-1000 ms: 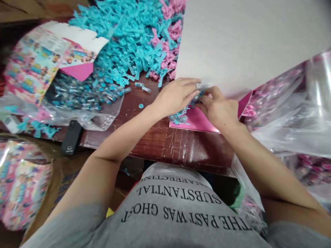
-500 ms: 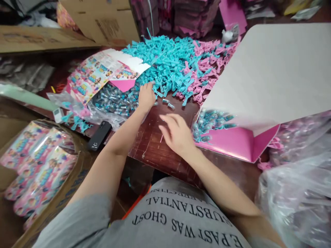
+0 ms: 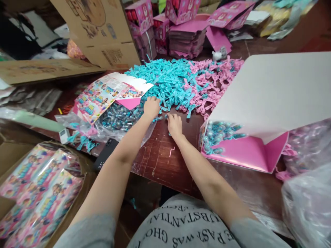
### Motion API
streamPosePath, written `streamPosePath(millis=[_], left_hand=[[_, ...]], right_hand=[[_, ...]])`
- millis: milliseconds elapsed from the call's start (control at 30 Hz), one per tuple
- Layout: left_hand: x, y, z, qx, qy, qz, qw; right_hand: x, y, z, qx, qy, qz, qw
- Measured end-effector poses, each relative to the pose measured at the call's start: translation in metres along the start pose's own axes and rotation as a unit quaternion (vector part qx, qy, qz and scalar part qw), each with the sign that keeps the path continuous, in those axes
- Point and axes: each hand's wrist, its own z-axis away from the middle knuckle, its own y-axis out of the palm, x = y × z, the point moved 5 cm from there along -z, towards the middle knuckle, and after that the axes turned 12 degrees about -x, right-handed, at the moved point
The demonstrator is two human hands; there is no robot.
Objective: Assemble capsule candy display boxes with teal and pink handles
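Note:
My left hand (image 3: 152,108) is at the near edge of a pile of teal plastic pieces (image 3: 165,81), its fingers curled down. Whatever they hold is hidden. My right hand (image 3: 175,124) rests low over the table with its fingertips bent together at a small clear tube (image 3: 166,116). Left of my hands, many clear tubes with blue ends (image 3: 120,117) lie on a plastic bag, partly under a printed carton (image 3: 99,94). Pink plastic pieces (image 3: 214,81) spread beside the teal ones. A white and pink box (image 3: 232,146) holds filled teal pieces at the right.
A black phone (image 3: 105,153) lies at the table's front edge. A cardboard box (image 3: 77,193) of printed packs stands at lower left. Clear bags (image 3: 307,186) fill the right side. Stacked pink card (image 3: 186,41) and an upright brown carton (image 3: 103,34) stand behind.
My right hand has moved forward and left from above the table to the loose tubes, its fingers closing. My left hand stays by the teal pile. The head view has tilted up.

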Motion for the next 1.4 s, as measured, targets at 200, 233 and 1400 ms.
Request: streamPosePath(millis=[200,233,1400], left_hand=[[-0.029,0.011,-0.021,0.047,0.038,0.039,0.997],[-0.032,0.008,-0.023,0.044,0.040,0.048,0.997],[-0.081,-0.066,0.270,-0.040,-0.047,0.379,0.923]], right_hand=[[0.033,-0.028,0.044,-0.028,-0.085,-0.084,0.992],[0.037,-0.037,0.055,-0.032,-0.101,-0.104,0.989],[0.012,-0.127,0.149,0.240,-0.091,-0.166,0.952]])
